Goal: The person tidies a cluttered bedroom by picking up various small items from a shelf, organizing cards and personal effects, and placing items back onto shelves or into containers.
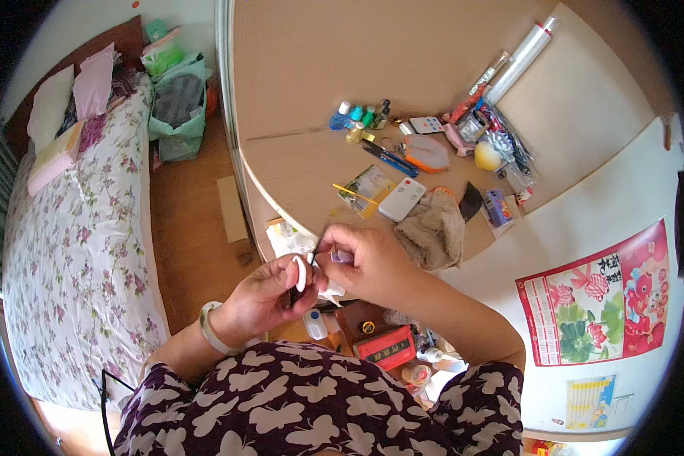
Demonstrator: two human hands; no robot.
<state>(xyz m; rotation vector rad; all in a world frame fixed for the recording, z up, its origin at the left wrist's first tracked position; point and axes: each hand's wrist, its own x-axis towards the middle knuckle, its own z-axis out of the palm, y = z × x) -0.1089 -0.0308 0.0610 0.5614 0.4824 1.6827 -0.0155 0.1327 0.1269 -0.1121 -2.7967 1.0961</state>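
Close in front of my body, both hands meet at the fingertips, just short of the curved shelf edge. My left hand [270, 295] is closed, with a small white curved piece [301, 273] pinched upright between thumb and fingers. What the piece belongs to cannot be made out. My right hand [372, 262] is curled against the left fingertips, and a small lilac piece [342, 257] shows between its thumb and fingers. Its fingertips overlap the left ones and hide part of what lies between them. On my left wrist is a pale bangle [210, 328].
On the shelf [311, 182] lie a white remote [401, 200], a yellow stick [355, 194], a brown cloth [435, 232], pens [390, 158] and small bottles [356, 114]. Below my hands are a red box [385, 347] and a white-and-blue device [315, 324]. A bed [76, 251] stands left.
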